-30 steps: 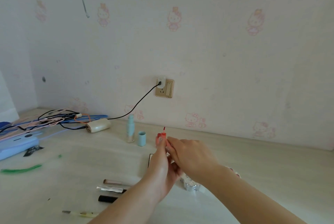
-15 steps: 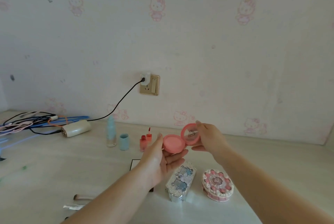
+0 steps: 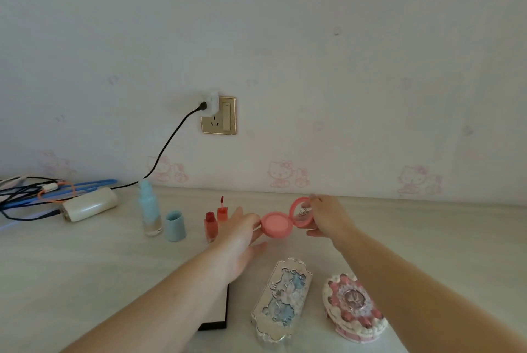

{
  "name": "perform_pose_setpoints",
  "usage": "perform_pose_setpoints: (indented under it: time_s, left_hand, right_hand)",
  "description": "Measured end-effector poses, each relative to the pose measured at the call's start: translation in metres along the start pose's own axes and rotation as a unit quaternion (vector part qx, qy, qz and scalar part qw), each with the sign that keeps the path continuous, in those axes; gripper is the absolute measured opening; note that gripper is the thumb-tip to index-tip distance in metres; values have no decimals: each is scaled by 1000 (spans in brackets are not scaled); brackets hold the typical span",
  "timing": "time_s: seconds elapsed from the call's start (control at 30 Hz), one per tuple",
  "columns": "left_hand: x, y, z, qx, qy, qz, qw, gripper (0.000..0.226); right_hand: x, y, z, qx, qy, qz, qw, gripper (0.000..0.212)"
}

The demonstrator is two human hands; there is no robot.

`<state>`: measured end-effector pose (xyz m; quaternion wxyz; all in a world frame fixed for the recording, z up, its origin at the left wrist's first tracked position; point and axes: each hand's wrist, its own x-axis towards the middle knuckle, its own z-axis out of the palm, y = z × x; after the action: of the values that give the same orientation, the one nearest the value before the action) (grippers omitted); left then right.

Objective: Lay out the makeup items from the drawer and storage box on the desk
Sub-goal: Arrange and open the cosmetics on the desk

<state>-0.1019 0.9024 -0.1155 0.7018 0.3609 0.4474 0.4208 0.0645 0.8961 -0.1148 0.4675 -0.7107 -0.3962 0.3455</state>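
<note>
A round pink blush compact [image 3: 278,224] is open above the desk, its mirrored lid [image 3: 301,212] tipped up to the right. My left hand [image 3: 242,238] holds the base at its left rim. My right hand [image 3: 328,218] pinches the lid. Behind my left hand stand a red lip tint bottle [image 3: 210,227] and its applicator cap [image 3: 221,210]. A silver embossed palette [image 3: 283,298] and a pink cake-shaped case [image 3: 353,307] lie on the desk near me. A black-edged flat case [image 3: 219,321] lies partly under my left forearm.
A pale blue bottle [image 3: 149,207] and its separate blue cap [image 3: 175,226] stand at the left. Further left lie a white charger block [image 3: 89,204] and tangled cables [image 3: 34,190]. A black cord runs to the wall socket [image 3: 219,116]. The light desk [image 3: 442,238] meets the wall behind.
One second ago both hands worked the red lip tint. The tint now stands on the desk, and my hands hold the opened pink compact. The view has shifted right and down.
</note>
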Motion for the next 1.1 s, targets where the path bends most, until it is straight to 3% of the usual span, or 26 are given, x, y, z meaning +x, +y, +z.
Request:
perform_pose_setpoints:
  time_s: [0.3, 0.53, 0.67, 0.87, 1.0, 1.1]
  left_hand:
    - [33, -12, -9, 96, 29, -2, 995, 56]
    - [28, -8, -7, 95, 2, -19, 995, 53]
    - [13, -1, -16, 116, -19, -26, 993, 52]
    - [-24, 32, -62, 164, -61, 32, 984, 18]
    - [-44, 44, -103, 180, 2, 48, 982, 22]
    - [-55, 41, -127, 250, 45, 63, 965, 21]
  right_hand:
    - [11, 15, 9, -26, 3, 8, 1000, 36]
    - [13, 17, 7, -76, 14, -11, 997, 44]
    - [9, 14, 0, -72, 6, -7, 997, 37]
    - [-26, -9, -14, -171, 60, -109, 978, 35]
    - [-72, -35, 20, -244, -17, -152, 958, 36]
    - [-102, -43, 54, -318, -71, -173, 930, 39]
